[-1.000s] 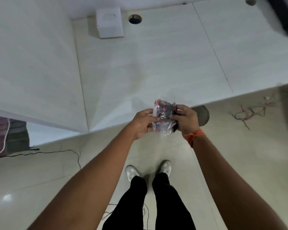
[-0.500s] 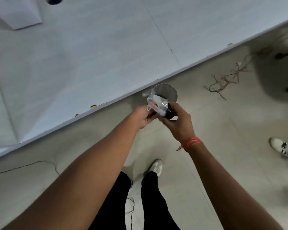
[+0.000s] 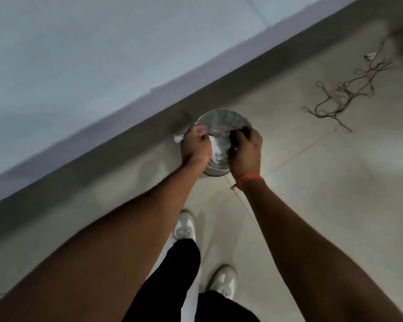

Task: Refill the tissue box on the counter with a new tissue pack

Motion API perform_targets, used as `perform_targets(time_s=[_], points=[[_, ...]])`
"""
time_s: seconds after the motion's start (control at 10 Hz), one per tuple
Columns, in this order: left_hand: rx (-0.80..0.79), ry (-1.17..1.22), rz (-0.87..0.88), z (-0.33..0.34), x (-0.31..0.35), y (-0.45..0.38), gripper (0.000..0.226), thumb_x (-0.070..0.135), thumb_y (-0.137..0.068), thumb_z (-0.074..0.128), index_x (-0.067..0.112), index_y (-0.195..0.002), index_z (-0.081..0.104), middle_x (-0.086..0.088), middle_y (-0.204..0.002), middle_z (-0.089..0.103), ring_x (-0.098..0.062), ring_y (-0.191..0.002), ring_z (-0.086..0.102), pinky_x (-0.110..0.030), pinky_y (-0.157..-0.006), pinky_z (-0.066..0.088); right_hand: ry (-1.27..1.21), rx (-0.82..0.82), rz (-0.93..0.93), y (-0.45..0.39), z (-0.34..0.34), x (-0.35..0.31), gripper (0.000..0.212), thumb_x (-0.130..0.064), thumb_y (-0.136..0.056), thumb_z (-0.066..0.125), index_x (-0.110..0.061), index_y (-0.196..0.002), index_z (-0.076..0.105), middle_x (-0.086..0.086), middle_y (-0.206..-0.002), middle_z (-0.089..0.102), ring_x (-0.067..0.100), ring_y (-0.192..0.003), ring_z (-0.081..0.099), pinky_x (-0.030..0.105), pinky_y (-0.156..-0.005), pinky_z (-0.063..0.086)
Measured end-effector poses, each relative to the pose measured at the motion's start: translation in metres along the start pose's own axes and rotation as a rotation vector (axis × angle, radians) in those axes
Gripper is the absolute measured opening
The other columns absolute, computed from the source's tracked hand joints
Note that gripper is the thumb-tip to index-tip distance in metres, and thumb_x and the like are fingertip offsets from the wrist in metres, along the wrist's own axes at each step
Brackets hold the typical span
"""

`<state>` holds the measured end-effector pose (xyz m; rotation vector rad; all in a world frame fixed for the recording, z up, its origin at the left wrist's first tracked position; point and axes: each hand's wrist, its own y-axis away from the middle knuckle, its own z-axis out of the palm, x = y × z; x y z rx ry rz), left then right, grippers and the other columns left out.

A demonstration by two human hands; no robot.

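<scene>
Both my hands hover over a round metal bin (image 3: 223, 119) on the floor beside the counter's edge. My left hand (image 3: 195, 147) is closed on clear plastic wrapper (image 3: 178, 138), a bit of which pokes out at its left. My right hand (image 3: 244, 151) is closed on the other side, with something dark under its fingers. Between the hands shows white tissue (image 3: 218, 149), blurred. The tissue box is out of view.
The white counter (image 3: 102, 54) fills the upper left, its edge running diagonally. A tangle of thin wires (image 3: 344, 94) lies on the tiled floor at the right. My white shoes (image 3: 184, 228) and dark trousers are below.
I have stepped away from the counter and my view has swung down. Both hands moved with the wrapper to above the bin. The tissue box has left the view.
</scene>
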<state>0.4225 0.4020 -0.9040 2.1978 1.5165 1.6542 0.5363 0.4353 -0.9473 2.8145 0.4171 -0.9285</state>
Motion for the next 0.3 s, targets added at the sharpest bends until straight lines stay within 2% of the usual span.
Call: perform_targets(time_s=[0.1, 0.2, 0.3], points=[[-0.042, 0.006, -0.011, 0.021, -0.031, -0.038, 0.033, 0.003, -0.088, 0.054, 0.009, -0.118, 0.065, -0.011, -0.116, 0.072, -0.024, -0.107, 0.067, -0.021, -0.086, 0.047, 0.396, -0.499, 0.043, -0.021, 0.059, 0.029, 0.061, -0.044, -0.089, 0.059, -0.019, -0.143, 0.046, 0.016, -0.156, 0.030, 0.045, -0.144, 0.018, 0.056, -0.116, 0.020], [-0.063, -0.021, -0.013, 0.014, -0.040, -0.038, 0.033, 0.005, -0.088, 0.055, 0.013, -0.119, 0.065, -0.010, -0.119, 0.070, -0.022, -0.109, 0.065, -0.022, -0.089, 0.046, 0.362, -0.427, 0.074, -0.015, 0.063, 0.028, 0.051, -0.043, -0.095, 0.047, -0.012, -0.135, 0.054, 0.021, -0.145, 0.045, 0.041, -0.137, 0.033, 0.048, -0.114, 0.026], [-0.017, -0.042, -0.038, -0.018, -0.030, -0.012, 0.032, 0.009, -0.089, 0.056, 0.014, -0.119, 0.065, -0.007, -0.120, 0.070, -0.020, -0.109, 0.066, -0.015, -0.079, 0.041, 0.051, -0.310, 0.074, 0.007, 0.033, 0.003, 0.039, -0.026, -0.088, 0.060, -0.007, -0.123, 0.061, 0.020, -0.127, 0.061, 0.038, -0.120, 0.051, 0.037, -0.104, 0.039]])
